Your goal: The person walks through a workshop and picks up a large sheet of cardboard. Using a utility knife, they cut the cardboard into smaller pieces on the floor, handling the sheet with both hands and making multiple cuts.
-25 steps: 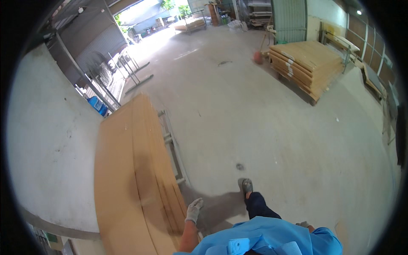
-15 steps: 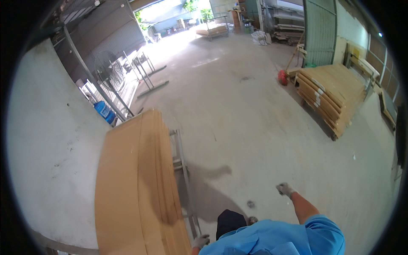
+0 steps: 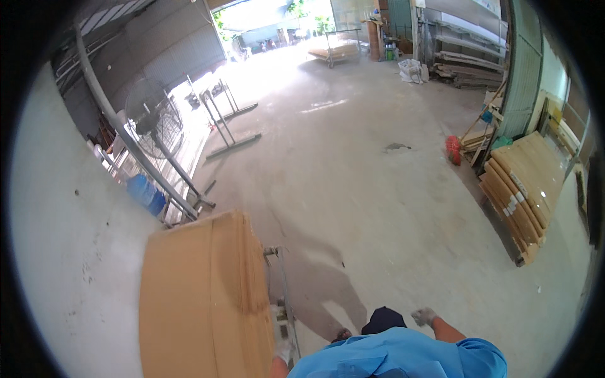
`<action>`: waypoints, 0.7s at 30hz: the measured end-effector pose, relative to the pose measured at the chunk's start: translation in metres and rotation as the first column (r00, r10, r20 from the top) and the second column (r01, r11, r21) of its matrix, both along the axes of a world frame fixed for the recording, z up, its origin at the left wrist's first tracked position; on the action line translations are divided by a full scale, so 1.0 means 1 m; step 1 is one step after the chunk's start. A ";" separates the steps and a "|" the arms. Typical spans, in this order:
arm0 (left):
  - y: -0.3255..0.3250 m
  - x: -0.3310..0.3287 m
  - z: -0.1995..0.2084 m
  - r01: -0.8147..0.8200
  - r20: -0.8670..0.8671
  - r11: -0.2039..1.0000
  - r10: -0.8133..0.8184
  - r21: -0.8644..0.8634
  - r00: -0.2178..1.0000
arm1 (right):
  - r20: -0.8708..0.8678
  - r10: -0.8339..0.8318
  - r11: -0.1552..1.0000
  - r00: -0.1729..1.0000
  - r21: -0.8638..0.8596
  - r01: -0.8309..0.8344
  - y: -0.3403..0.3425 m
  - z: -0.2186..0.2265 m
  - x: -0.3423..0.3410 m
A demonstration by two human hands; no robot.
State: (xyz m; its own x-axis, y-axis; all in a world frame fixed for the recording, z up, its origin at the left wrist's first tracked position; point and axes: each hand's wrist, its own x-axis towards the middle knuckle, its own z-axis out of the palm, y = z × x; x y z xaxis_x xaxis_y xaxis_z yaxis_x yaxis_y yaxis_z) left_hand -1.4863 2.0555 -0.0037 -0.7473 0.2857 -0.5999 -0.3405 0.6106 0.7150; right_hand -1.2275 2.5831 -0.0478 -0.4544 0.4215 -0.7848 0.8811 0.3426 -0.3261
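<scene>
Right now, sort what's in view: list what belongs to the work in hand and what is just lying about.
In hand:
- tall stack of tan wooden boards
- metal cart frame beside it
- gloved left hand at the frame
- gloved right hand, free

Lying about:
- second board stack on the right
- red bag
- standing fan
- blue container

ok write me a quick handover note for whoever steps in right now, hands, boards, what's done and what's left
Left hand: gloved, down at the metal trolley frame beside the stack of brown boards; whether it grips the frame cannot be told.
Right hand: gloved, out to the side in the air, holding nothing.
Boards: the stack stands on edge on the trolley, close along the white wall. A second pile of boards lies on the far right of the concrete floor.
Done: the stack is loaded on the trolley.
Left: the stack is still on the trolley; nothing has been taken off it.
</scene>
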 end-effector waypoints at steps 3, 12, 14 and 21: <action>0.077 -0.181 0.027 -0.245 -0.019 0.921 0.263 0.302 0.965 | 0.093 0.651 0.735 0.753 0.171 -0.656 0.025 -0.011 0.002; 0.245 -0.429 0.009 -0.127 0.154 0.987 0.111 0.097 0.982 | 0.143 0.640 0.750 0.755 0.099 -0.655 0.193 -0.022 -0.290; 0.255 -0.434 -0.004 -0.025 0.200 0.992 0.000 0.121 0.980 | -0.104 -0.141 0.955 0.985 -0.276 0.107 0.252 -0.020 -0.422; 0.267 -0.548 -0.046 -0.176 0.348 0.978 0.204 -0.113 0.915 | -0.527 -0.433 0.889 0.731 -0.385 0.249 0.409 0.035 -0.866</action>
State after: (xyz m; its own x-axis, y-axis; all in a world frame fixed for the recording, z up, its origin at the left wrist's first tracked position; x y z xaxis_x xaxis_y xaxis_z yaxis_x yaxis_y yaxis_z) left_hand -2.0346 2.3226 -0.0494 -0.5164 0.1015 -0.8503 -0.6783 0.5577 0.4784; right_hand -2.0934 2.9922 -0.0127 -0.7259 0.4535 -0.5171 0.5221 -0.1259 -0.8435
